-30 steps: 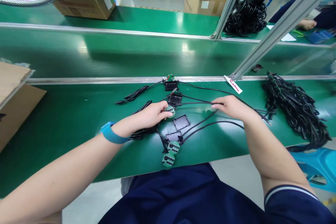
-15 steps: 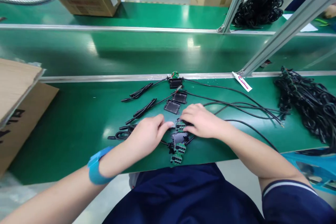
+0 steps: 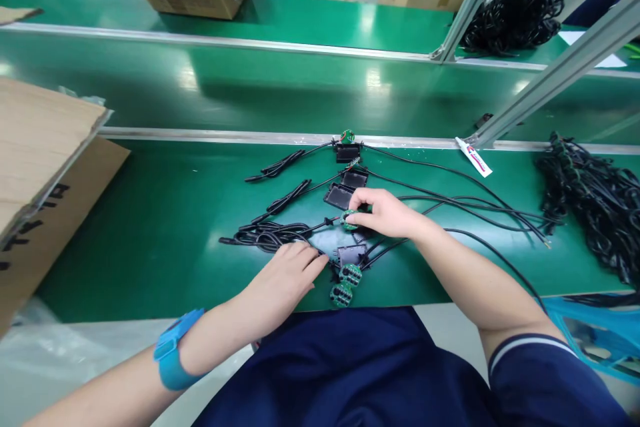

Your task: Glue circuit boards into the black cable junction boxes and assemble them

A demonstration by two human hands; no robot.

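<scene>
My right hand (image 3: 383,213) pinches a small green circuit board (image 3: 349,219) between thumb and fingers, with a black cable running off its left side. Lower left, my left hand (image 3: 287,280) has its fingers stretched out flat, their tips at a black cable beside an open black plastic case (image 3: 351,254). Just below that case lie two round circuit boards, an upper one (image 3: 351,273) and a lower one (image 3: 341,294). Beyond my right hand sit more black cases (image 3: 339,196), and another board (image 3: 347,137) rests against the rail. A coiled black cable (image 3: 273,237) lies left of the boards.
A white glue tube (image 3: 474,157) lies by the metal post (image 3: 530,90). Heaped black cables (image 3: 595,207) cover the bench's right end. At the left stands an open cardboard box (image 3: 75,193). A metal rail (image 3: 225,138) runs along the bench's back edge.
My left hand has moved down and left, away from the held board, and its fingers have straightened. My right hand has lifted slightly and now pinches the board. The view has shifted a little.
</scene>
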